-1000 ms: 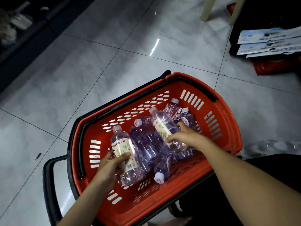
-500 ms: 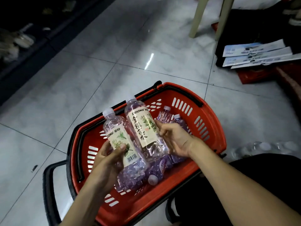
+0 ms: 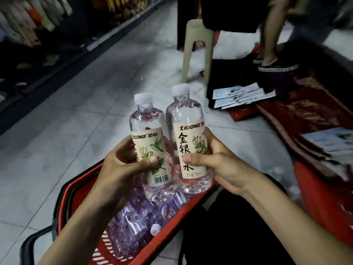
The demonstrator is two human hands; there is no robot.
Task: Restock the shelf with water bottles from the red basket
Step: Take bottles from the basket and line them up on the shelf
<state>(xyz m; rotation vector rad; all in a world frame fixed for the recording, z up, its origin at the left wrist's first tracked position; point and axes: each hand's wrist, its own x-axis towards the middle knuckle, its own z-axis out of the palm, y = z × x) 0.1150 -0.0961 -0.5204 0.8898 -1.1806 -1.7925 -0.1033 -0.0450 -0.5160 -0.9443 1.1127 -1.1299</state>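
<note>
— So, where are the bottles, taken from the red basket (image 3: 80, 190)?
— Above it, upright. Left hand (image 3: 122, 169) wraps its fingers around the left bottle (image 3: 150, 150); beside it, right hand (image 3: 219, 165) clasps the right bottle (image 3: 188, 134).
— Anything left inside?
— Loose bottles (image 3: 133, 226) lying flat.

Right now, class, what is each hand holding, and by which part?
Each hand, left and right, grips one clear plastic white-capped water bottle around its labelled middle.

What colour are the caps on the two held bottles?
White, on both the left bottle's cap and the right bottle's cap; head view.
</note>
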